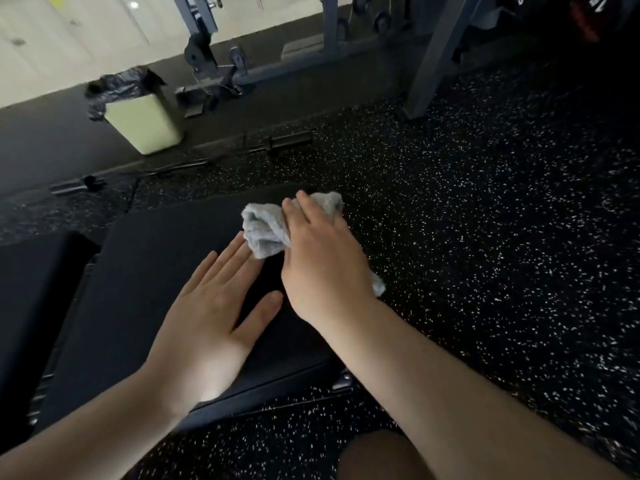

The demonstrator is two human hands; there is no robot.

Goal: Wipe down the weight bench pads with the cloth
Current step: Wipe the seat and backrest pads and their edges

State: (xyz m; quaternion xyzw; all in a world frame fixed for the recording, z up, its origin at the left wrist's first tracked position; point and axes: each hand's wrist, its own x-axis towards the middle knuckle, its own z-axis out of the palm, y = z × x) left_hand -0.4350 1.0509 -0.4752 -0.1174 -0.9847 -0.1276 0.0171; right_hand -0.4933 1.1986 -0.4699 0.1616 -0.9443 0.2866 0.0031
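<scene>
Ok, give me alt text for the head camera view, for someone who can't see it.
A person's right hand presses a bunched grey cloth onto a black weight bench pad, while the left hand lies flat and open beside it. Beyond, a pale bin with a black liner stands on speckled rubber flooring.
</scene>
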